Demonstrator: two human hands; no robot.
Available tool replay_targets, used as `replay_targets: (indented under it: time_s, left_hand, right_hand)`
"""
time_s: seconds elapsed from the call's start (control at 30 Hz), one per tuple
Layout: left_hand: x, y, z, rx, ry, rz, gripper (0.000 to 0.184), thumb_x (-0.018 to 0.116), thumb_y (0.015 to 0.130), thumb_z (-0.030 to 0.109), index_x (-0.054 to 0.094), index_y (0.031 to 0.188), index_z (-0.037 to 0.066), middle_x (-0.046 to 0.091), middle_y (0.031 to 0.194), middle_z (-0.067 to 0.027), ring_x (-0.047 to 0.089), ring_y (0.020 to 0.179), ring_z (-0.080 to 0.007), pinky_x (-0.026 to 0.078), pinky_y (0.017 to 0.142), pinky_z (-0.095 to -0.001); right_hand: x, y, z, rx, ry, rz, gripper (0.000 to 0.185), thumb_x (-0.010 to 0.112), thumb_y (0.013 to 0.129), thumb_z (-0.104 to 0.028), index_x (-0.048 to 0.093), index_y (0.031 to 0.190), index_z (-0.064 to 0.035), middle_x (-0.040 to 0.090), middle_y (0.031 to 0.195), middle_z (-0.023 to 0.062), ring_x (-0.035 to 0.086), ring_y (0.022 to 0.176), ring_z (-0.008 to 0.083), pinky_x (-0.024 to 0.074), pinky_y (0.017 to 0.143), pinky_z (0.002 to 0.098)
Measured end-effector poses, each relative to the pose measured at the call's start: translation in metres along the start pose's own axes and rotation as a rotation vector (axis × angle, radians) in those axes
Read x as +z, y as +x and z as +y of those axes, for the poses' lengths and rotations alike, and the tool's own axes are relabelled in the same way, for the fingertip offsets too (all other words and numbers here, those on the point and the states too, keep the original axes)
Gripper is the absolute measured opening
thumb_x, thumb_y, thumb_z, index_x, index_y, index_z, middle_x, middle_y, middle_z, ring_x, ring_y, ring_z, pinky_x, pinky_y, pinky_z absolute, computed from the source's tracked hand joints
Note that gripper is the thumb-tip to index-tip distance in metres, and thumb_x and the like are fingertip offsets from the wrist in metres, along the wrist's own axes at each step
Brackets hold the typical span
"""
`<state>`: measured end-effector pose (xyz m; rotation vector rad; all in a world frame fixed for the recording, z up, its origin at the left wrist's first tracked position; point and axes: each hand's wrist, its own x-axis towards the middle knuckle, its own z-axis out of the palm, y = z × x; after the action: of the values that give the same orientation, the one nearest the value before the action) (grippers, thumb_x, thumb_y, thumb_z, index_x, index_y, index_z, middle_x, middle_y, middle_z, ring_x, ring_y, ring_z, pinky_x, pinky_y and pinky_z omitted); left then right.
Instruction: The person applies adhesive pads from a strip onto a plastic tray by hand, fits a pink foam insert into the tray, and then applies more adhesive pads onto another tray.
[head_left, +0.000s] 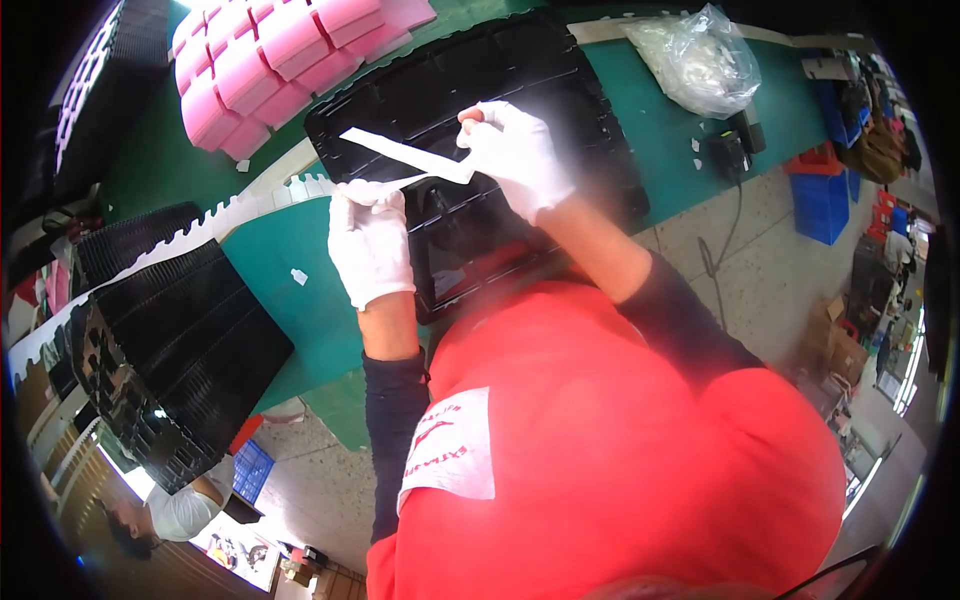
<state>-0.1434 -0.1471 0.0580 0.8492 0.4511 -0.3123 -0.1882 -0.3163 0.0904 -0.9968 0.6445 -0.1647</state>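
My left hand (371, 243), in a white glove, pinches a thin white strip (402, 155). My right hand (517, 160), also gloved, grips the same strip from the other side, where it folds sharply. One free end of the strip points up and left. Both hands are above a large black molded plastic tray (540, 62) on the green table. A long white band with a toothed edge (290, 195) runs leftward from beside my left hand; whether it joins the strip I cannot tell.
Pink foam blocks (245, 75) are stacked at the back left. Stacked black trays (190, 330) stand at the left edge. A clear plastic bag (700, 62) lies on the green table (660, 165) at right. Blue crate (820, 208) beyond; another person (180, 512) lower left.
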Motion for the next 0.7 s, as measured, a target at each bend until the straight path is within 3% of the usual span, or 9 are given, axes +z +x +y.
replay_targets:
  time_s: [0.07,0.17,0.4,0.47,0.53,0.6,0.67,0.7]
  left_hand:
    - [-0.001,-0.001,0.008,-0.109,-0.316,-0.060,0.013,0.050,0.095,0.012,0.052,0.086,0.004,0.054,0.074,-0.0069,0.050,0.066,-0.0173,0.043,0.065,-0.0311]
    - [-0.011,0.006,0.012,-0.153,-0.464,-0.170,0.013,0.048,0.096,0.011,0.052,0.086,0.003,0.053,0.076,-0.0072,0.049,0.068,-0.0175,0.043,0.066,-0.0315]
    - [-0.010,0.004,0.023,-0.117,-0.504,-0.193,0.013,0.049,0.097,0.016,0.050,0.091,0.004,0.049,0.081,-0.0041,0.049,0.075,-0.0167,0.044,0.073,-0.0337]
    - [-0.005,0.004,0.022,-0.145,-0.496,-0.240,0.014,0.051,0.097,0.017,0.053,0.104,0.005,0.056,0.090,-0.0068,0.051,0.079,-0.0187,0.043,0.068,-0.0328]
    - [0.005,-0.016,0.021,-0.201,-0.528,-0.365,0.046,0.061,0.090,0.038,0.050,0.119,0.004,0.056,0.110,-0.0101,0.055,0.094,-0.0228,0.046,0.082,-0.0357]
    - [0.010,-0.036,0.015,-0.267,-0.346,-0.330,0.070,0.068,0.082,0.050,0.047,0.127,0.001,0.054,0.119,-0.0117,0.055,0.104,-0.0251,0.046,0.090,-0.0372]
    - [0.015,-0.057,-0.006,-0.088,0.128,-0.332,0.085,0.072,0.076,0.055,0.042,0.132,-0.002,0.053,0.124,-0.0127,0.054,0.111,-0.0248,0.046,0.094,-0.0371]
    - [0.016,-0.064,-0.009,-0.111,0.187,-0.377,0.088,0.073,0.074,0.054,0.041,0.133,-0.003,0.052,0.126,-0.0131,0.054,0.112,-0.0238,0.046,0.094,-0.0363]
  right_hand:
    - [0.005,-0.005,-0.001,-0.073,-0.047,0.022,0.012,0.061,0.085,0.002,0.060,0.097,0.0025,0.060,0.079,0.0049,0.059,0.070,0.0097,0.0512,0.060,0.0250]
    - [0.008,-0.008,0.000,-0.251,-0.284,0.004,0.011,0.061,0.085,0.002,0.062,0.096,0.0015,0.063,0.080,0.0037,0.060,0.073,0.0078,0.0504,0.063,0.0230]
    - [0.015,-0.012,0.005,-0.379,-0.282,-0.008,0.013,0.060,0.085,0.004,0.063,0.097,0.0002,0.064,0.080,0.0026,0.060,0.073,0.0070,0.0500,0.065,0.0227]
    - [0.017,-0.013,0.004,-0.413,-0.156,0.004,0.014,0.060,0.085,0.005,0.062,0.098,0.0003,0.063,0.081,0.0020,0.060,0.074,0.0074,0.0505,0.067,0.0230]
    - [0.017,-0.012,0.002,-0.476,-0.168,-0.003,0.013,0.060,0.086,0.005,0.062,0.098,-0.0002,0.063,0.081,0.0021,0.060,0.074,0.0085,0.0510,0.067,0.0235]
    - [0.017,-0.011,0.002,-0.682,-0.290,0.013,0.012,0.061,0.086,0.005,0.061,0.097,-0.0009,0.062,0.082,0.0040,0.061,0.073,0.0098,0.0512,0.067,0.0235]
    - [0.017,-0.010,0.003,-0.783,-0.354,0.022,0.011,0.061,0.087,0.005,0.060,0.096,-0.0013,0.062,0.082,0.0050,0.061,0.073,0.0105,0.0513,0.067,0.0235]
    - [0.017,-0.011,0.003,-0.816,-0.371,0.016,0.011,0.061,0.087,0.005,0.060,0.096,-0.0014,0.062,0.083,0.0052,0.062,0.072,0.0110,0.0514,0.067,0.0236]
